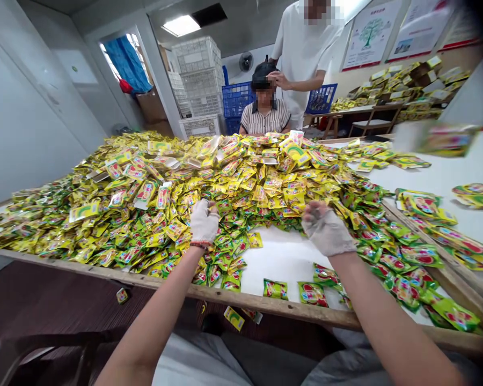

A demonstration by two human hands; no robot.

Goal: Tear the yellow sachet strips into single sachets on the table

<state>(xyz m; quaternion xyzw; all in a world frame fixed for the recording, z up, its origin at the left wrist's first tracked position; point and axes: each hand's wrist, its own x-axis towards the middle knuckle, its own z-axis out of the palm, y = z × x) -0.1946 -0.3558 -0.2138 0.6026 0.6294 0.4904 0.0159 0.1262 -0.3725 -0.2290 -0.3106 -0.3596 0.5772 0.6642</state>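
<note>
A large heap of small yellow-and-green packets (pixel 233 182) covers a white table with a wooden rim (pixel 265 305). My left hand (pixel 203 221), in a white glove, is curled over the near edge of the heap; what its fingers grip is hidden. My right hand (pixel 326 228), also gloved, hovers above the packets with fingers curled downward, and nothing shows in it. Two loose packets (pixel 293 291) lie on the bare white surface close to me. A blurred packet (pixel 446 140) is in the air at the upper right.
Across the table sits a person in a striped shirt (pixel 264 115), with a standing person in white (pixel 306 53) behind. White crates (pixel 197 80) and blue baskets (pixel 237 99) are stacked at the back. Another packet-laden table (pixel 459 177) adjoins on the right. Packets lie on the floor (pixel 122 295).
</note>
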